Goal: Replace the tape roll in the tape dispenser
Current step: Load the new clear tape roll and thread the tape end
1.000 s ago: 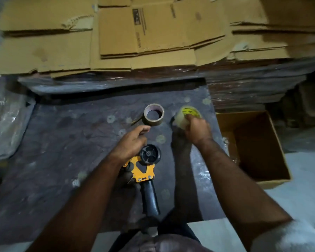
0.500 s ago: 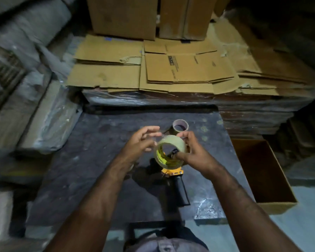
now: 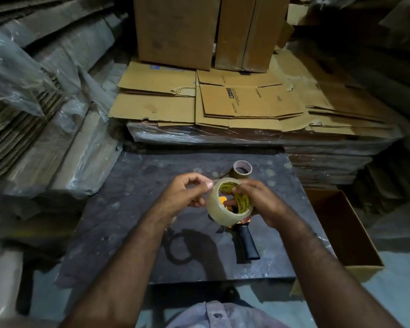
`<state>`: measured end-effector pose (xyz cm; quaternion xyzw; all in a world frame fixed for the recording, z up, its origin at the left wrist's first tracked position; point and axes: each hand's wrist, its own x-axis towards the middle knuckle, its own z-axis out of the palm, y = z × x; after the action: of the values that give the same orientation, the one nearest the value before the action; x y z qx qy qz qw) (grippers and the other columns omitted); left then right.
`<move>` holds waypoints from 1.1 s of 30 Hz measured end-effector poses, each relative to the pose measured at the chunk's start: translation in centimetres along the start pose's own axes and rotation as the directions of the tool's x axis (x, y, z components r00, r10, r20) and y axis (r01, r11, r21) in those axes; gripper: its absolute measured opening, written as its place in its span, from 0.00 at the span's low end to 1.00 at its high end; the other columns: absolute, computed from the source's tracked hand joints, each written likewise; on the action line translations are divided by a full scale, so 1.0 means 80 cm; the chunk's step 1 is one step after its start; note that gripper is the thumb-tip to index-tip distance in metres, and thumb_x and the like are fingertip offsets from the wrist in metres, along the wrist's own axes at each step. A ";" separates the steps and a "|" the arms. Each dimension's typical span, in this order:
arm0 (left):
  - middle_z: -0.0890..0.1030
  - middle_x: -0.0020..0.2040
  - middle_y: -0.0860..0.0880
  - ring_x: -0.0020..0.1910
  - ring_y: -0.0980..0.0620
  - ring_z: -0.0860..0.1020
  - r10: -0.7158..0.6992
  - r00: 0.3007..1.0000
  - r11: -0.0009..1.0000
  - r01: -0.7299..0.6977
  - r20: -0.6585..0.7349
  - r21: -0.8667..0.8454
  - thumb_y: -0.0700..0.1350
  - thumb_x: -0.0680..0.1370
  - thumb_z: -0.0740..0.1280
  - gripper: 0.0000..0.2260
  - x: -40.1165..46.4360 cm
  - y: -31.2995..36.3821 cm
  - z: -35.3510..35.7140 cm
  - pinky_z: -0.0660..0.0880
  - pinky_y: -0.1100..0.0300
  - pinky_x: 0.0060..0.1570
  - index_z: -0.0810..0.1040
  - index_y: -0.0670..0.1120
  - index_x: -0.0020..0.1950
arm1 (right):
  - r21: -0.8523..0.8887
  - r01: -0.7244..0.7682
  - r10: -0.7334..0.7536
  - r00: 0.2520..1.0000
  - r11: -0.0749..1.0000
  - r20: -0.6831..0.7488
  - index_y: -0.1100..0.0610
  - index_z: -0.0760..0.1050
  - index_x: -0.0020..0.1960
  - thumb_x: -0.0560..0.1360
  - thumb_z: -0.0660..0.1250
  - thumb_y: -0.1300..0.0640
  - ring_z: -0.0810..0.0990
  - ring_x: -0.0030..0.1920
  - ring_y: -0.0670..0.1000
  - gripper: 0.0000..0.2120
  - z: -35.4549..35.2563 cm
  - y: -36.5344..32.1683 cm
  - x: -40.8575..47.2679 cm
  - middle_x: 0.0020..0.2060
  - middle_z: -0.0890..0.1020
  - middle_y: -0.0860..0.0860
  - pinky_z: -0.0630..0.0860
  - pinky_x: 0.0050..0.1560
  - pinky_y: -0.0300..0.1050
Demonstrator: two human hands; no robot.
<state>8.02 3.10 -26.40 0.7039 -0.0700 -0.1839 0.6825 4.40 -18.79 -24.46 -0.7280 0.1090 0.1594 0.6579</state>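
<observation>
Roll (image 3: pixel 217 208) in both hands, core camera-facing

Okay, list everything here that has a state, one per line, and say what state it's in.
Clear tape roll with yellow-printed core: full, held above the table in both hands.
Right hand: grip shut on the roll, fingers through the core.
Left hand: pinching at the roll's edge.
Yellow tape dispenser with black handle: lying on the table, no roll mounted.
Brown cardboard tape core: used up, upright.
Brown cardboard box: open.
</observation>
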 end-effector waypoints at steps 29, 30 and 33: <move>0.88 0.44 0.47 0.27 0.46 0.84 0.027 0.979 0.998 -0.015 -0.200 0.064 0.45 0.82 0.65 0.08 0.005 0.003 0.013 0.64 0.66 0.21 0.80 0.48 0.45 | -0.461 0.012 -0.072 0.991 0.887 -0.113 0.38 0.74 0.59 0.57 0.76 0.35 0.82 0.52 0.52 0.31 -0.011 -0.011 -0.006 0.55 0.80 0.47 0.83 0.40 0.51; 0.88 0.44 0.46 0.27 0.47 0.83 0.024 0.982 1.000 -0.020 -0.189 0.023 0.44 0.82 0.65 0.08 0.004 -0.002 0.009 0.66 0.66 0.21 0.81 0.49 0.45 | -0.459 0.016 -0.073 0.992 0.888 -0.106 0.38 0.75 0.58 0.57 0.76 0.35 0.82 0.52 0.52 0.31 -0.007 -0.010 -0.005 0.55 0.80 0.47 0.84 0.42 0.53; 0.88 0.48 0.44 0.27 0.49 0.82 0.007 0.983 0.998 -0.017 -0.183 -0.054 0.44 0.82 0.64 0.07 0.002 -0.017 -0.002 0.69 0.66 0.23 0.82 0.50 0.50 | -0.483 0.041 -0.086 0.994 0.875 -0.073 0.41 0.75 0.62 0.61 0.78 0.39 0.81 0.54 0.50 0.31 0.001 -0.009 -0.006 0.56 0.79 0.46 0.85 0.46 0.54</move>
<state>7.99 3.26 -27.76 0.6982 -0.0063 -0.1163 0.7064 4.23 -18.70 -23.65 -0.8782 0.0722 0.1260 0.4558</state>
